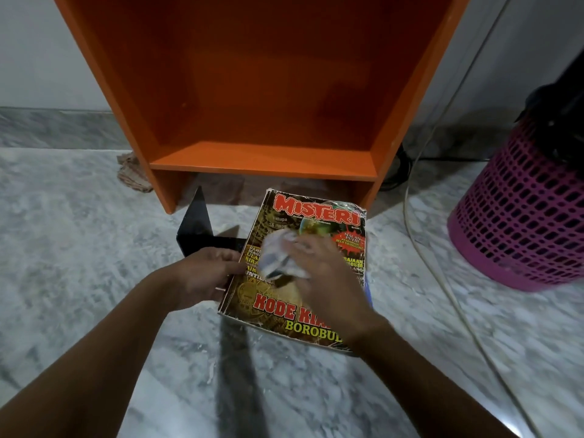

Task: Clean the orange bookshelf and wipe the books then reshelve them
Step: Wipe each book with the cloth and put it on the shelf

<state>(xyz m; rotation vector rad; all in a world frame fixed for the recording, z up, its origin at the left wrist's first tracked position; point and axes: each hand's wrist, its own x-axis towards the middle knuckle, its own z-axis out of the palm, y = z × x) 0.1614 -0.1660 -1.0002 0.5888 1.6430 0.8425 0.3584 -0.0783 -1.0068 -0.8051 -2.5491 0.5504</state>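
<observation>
Magazine (pixel 275 303) | head view | flat on floor (pixel 94 279), just before orange bookshelf (pixel 262 162), long axis pointing roughly toward the shelf | left hand (pixel 202 273) pinches its left edge | right hand (pixel 322 273) clutches crumpled cloth (pixel 278 254) pressed on cover | left hand likely better placed to lift it shelfward

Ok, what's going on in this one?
A person is wiping the cover of a MISTERI magazine lying on the floor in front of the orange bookshelf. The right hand holds a crumpled white cloth against the cover, while the left hand holds the magazine's left edge. The shelf compartment in view holds no books. A black bookend stands beside the left hand, and a pink basket stands to the right.
</observation>
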